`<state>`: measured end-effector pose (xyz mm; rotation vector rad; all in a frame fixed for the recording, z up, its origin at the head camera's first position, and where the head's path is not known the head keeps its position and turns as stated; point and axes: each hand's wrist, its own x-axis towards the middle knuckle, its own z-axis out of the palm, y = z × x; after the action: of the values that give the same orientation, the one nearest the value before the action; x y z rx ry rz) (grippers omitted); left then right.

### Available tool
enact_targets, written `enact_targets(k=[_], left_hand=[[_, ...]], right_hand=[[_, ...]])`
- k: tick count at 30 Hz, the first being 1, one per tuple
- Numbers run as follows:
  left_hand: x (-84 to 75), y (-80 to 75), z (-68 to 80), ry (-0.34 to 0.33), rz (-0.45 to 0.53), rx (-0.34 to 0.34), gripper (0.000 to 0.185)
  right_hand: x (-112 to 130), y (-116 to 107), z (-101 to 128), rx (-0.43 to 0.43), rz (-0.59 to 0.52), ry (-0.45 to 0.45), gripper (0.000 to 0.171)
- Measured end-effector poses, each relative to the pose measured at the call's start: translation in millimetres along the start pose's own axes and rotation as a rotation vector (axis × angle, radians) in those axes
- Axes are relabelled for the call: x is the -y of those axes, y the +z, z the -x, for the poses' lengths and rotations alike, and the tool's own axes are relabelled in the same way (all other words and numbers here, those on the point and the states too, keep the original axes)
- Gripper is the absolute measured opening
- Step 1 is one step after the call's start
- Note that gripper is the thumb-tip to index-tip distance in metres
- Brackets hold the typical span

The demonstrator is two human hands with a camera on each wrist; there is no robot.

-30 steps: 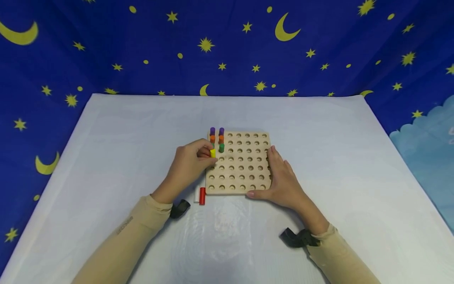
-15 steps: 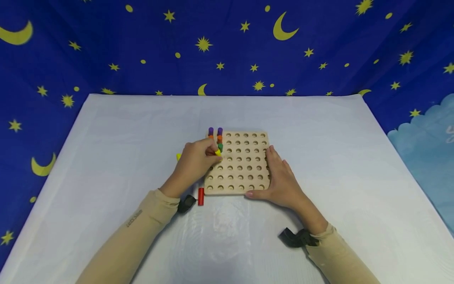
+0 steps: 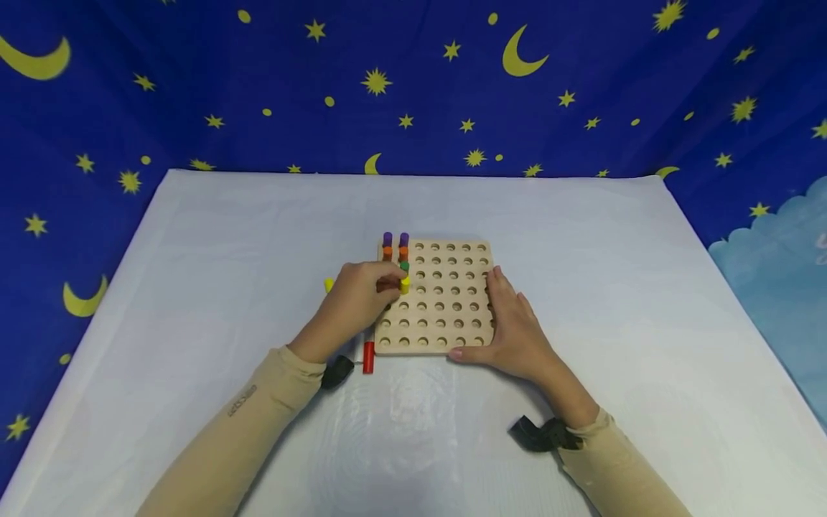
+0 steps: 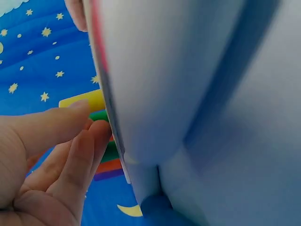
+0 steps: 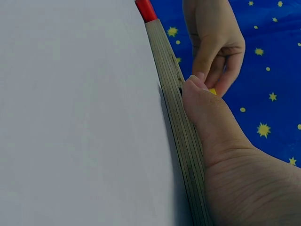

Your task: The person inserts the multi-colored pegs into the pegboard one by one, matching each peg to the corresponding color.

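Observation:
A square wooden pegboard [image 3: 446, 298] with rows of round holes lies on the table. My left hand [image 3: 355, 298] pinches a yellow peg [image 3: 405, 285] that stands upright at the second column, just in front of a green peg [image 3: 404, 266]. In the left wrist view my thumb lies against that yellow peg [image 4: 96, 100]. Purple pegs [image 3: 404, 238] and orange pegs [image 3: 403, 253] stand at the back of the two left columns; my left hand hides part of the first column. My right hand [image 3: 520, 330] rests spread at the board's front right corner, thumb along its front edge [image 5: 188, 165].
A red peg [image 3: 368, 357] lies by the board's front left corner, with a white one beside it mostly hidden. Another yellow peg [image 3: 329, 285] shows behind my left hand. A starry blue cloth [image 3: 413, 86] hangs behind the white table [image 3: 581, 230].
My left hand has moved right with the yellow peg, from the first column to the second. The peg was tilted half a second ago and is now upright. My right hand stays put.

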<state>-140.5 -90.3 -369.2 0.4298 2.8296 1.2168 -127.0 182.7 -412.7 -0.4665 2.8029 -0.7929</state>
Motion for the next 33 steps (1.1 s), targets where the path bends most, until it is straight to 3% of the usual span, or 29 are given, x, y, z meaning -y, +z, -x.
enact_targets(k=[6,10,12,15,19,25,33], left_hand=[[2.7,-17.0,12.0,-0.08,0.109,0.039,0.034],[4.6,-35.6,20.6,-0.155,0.167,-0.039,0.027],[7.8,-43.5,23.3,-0.183,0.142,-0.082,0.027],[16.3,-50.9,26.2,-0.239,0.027,-0.112,0.031],[26.2,-53.0,26.5,-0.318,-0.081,-0.063,0.04],[35.7,-53.4,28.5,-0.41,-0.125,0.045,0.053],[46.3,-50.8,32.8,-0.402,-0.121,0.122,0.054]], right_hand=[[0.7,1.8,0.0,-0.003,0.001,-0.005,0.147],[0.3,2.4,-0.8,-0.013,0.003,-0.006,0.146],[0.2,2.2,-0.9,-0.014,0.004,-0.005,0.146],[0.7,2.2,-1.2,-0.007,0.005,-0.008,0.146],[0.4,1.2,-0.3,-0.003,0.001,-0.012,0.147],[0.5,0.5,0.3,-0.007,-0.002,-0.011,0.147],[0.8,0.1,0.3,-0.006,-0.008,-0.013,0.146]])
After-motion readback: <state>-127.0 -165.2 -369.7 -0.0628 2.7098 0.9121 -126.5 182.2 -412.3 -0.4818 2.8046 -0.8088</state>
